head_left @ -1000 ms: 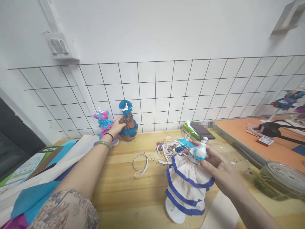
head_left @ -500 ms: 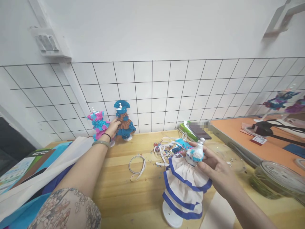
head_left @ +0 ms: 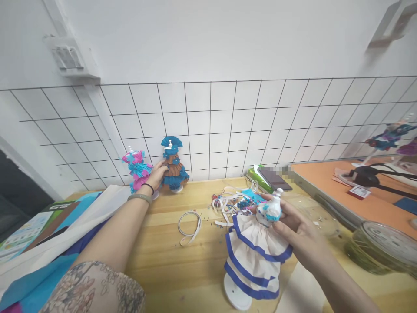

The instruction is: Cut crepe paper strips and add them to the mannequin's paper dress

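My right hand [head_left: 298,224] is closed around the upper body of a miniature dress form [head_left: 260,254] in white crepe-paper tiers edged in dark blue. This form tilts over the table, its white round base [head_left: 237,293] showing at the lower left. Further back, my left hand [head_left: 157,173] reaches to a blue-and-brown paper dress form [head_left: 173,167] standing near the wall. Its fingers are bent against that form's left side; some fingertips are hidden. Just left of this hand stands a pink-and-blue paper dress form [head_left: 139,169], partly covered by my wrist.
Ribbon and paper scraps [head_left: 233,203] lie mid-table, with a coiled strip [head_left: 189,224] nearer me. A phone [head_left: 273,179] rests by a green packet [head_left: 256,178]. Paper sheets [head_left: 61,234] are stacked left; a clear round container [head_left: 381,248] and an orange board [head_left: 325,178] are right.
The whole view has shifted slightly, moving everything a little to the right. Both hands keep the same places on the two dress forms.
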### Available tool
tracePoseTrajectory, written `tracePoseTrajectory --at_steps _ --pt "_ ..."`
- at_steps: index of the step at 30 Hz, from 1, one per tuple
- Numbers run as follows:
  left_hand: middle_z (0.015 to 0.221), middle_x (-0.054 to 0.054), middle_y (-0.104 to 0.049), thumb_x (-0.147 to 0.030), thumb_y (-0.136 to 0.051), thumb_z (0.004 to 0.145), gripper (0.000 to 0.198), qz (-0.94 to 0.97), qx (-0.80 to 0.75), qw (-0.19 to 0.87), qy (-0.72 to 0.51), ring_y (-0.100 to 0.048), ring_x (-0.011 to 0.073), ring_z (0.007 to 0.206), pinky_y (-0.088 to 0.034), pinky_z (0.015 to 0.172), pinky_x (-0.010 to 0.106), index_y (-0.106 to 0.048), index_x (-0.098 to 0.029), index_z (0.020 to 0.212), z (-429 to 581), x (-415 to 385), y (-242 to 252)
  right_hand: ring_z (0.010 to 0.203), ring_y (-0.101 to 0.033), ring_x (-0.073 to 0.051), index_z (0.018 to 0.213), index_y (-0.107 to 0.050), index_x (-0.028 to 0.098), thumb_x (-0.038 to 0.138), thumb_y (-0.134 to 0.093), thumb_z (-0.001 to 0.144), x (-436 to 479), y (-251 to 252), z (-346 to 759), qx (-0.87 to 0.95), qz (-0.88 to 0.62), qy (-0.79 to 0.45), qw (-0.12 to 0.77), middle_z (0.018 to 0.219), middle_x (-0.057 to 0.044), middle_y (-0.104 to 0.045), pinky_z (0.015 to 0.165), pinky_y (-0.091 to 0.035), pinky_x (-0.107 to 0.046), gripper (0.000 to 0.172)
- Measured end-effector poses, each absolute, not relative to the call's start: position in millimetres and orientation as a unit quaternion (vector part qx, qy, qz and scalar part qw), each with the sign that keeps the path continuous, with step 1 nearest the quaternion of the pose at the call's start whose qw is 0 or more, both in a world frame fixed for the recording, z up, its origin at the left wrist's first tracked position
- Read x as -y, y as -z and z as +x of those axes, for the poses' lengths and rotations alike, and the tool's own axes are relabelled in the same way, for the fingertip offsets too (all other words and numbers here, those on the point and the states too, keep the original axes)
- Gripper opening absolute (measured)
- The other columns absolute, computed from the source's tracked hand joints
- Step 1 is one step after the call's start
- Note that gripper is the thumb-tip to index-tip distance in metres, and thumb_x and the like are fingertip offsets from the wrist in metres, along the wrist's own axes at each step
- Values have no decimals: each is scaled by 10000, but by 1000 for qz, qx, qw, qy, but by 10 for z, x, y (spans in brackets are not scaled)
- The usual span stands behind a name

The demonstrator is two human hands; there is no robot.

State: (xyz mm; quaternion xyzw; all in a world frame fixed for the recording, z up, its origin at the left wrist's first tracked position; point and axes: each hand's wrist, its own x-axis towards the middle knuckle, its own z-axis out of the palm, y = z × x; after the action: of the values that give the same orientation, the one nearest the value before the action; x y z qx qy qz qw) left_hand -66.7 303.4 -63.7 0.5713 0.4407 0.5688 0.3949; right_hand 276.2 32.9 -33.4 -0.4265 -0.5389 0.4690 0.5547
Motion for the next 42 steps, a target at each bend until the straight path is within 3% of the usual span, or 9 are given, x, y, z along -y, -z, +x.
tracePoseTrajectory --at_steps 6,13,16,21,28,36,42 --pt "1161 87 -602 -158 -527 628 583 563 -429 409 -576 -579 216 1047 -497 819 337 -488 -189 1209 -715 -2947 584 1115 -543 -295 1269 -472 288 434 -693 699 -303 307 2718 536 -419 -459 571 1204 -106 -593 873 -494 -399 629" --pt "1353 105 -447 -131 -500 652 595 561 -423 353 -618 -345 226 1294 -389 974 331 -461 -203 1242 -726 -2669 464 1143 -521 -290 1246 -483 291 438 -696 694 -285 301 2674 541 -415 -448 579 1269 -97 -544 901 -479 -409 609" --pt "1354 119 -440 -187 -513 712 534 559 -425 321 -635 -362 219 1283 -353 1008 341 -448 -180 1242 -634 -2300 448 1101 -556 -276 1254 -473 286 431 -672 725 -261 286 2646 546 -407 -453 576 1212 -92 -589 840 -519 -375 583" --pt "1068 108 -647 -302 -638 697 344 605 -425 342 -580 -572 253 1051 -427 936 406 -612 -158 1009 -393 -1444 515 1029 -602 -257 1259 -471 275 416 -664 743 -183 219 2521 551 -382 -473 572 1115 -84 -647 826 -525 -363 569" --pt "1081 61 -654 -391 -602 755 284 663 -418 403 -473 -571 245 1064 -456 908 387 -638 -248 997 -190 -561 379 1092 -560 -242 1337 -379 251 417 -613 793 -184 182 2233 604 -344 -478 536 1192 -97 -596 875 -491 -389 615" --pt "1150 52 -618 -455 -528 809 336 668 -381 422 -481 -541 244 1106 -435 941 384 -611 -256 1067 -105 -256 189 1243 -423 -217 1316 -387 245 358 -589 826 -246 185 1950 681 -314 -429 503 1350 -85 -465 1014 -373 -388 542" --pt "1273 34 -532 -370 -708 677 545 722 -393 365 -438 -451 262 1207 -343 1033 416 -535 -317 1191 -42 -144 271 1265 -394 -204 1365 -325 279 343 -567 843 -179 187 1906 690 -300 -428 501 1388 -62 -419 1052 -329 -389 579"
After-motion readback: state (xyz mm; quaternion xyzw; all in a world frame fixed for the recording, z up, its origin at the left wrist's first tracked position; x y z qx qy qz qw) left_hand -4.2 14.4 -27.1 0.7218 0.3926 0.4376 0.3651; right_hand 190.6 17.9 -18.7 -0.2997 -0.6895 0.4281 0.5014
